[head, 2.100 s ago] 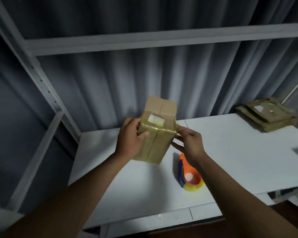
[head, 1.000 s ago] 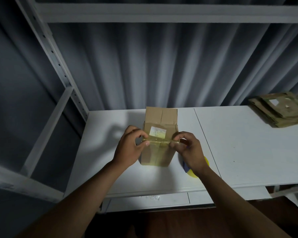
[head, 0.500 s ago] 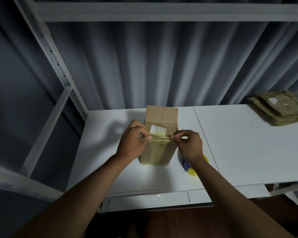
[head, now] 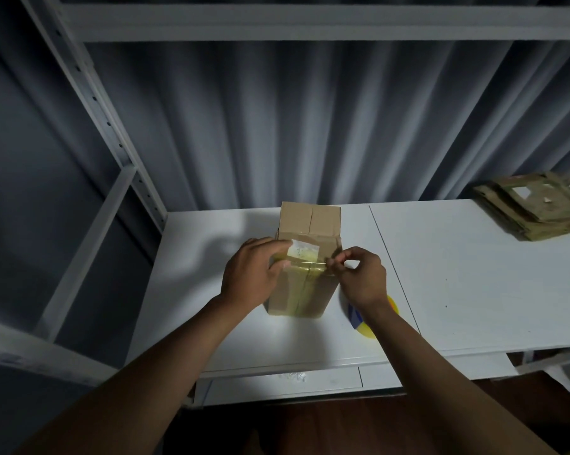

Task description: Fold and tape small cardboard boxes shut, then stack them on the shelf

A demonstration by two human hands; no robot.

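— What's changed since half a second back?

— Very little. The cardboard box (head: 305,274) sits on the same spot of the white worktop (head: 474,274), and both hands have stayed on it. The left hand (head: 251,275) has spread flatter over the box's left upper edge; a moment ago its fingers were more bunched. The right hand (head: 359,277) has kept its narrow grip, fingertips pinched on the strip of clear tape (head: 306,263) stretched across the top.

— Which way does the box lie?

— It stands on the worktop near the front edge, left of the seam between the panels. Its long axis runs away from the person toward the curtain (head: 310,126), with the far flaps (head: 310,218) standing up. The tape crosses that axis, side to side.

— Anything else about?

— A yellow and blue tape dispenser (head: 364,320), partly hidden under the right wrist, just beside the box. Flattened cardboard (head: 536,205) is stacked at the far right, well apart.
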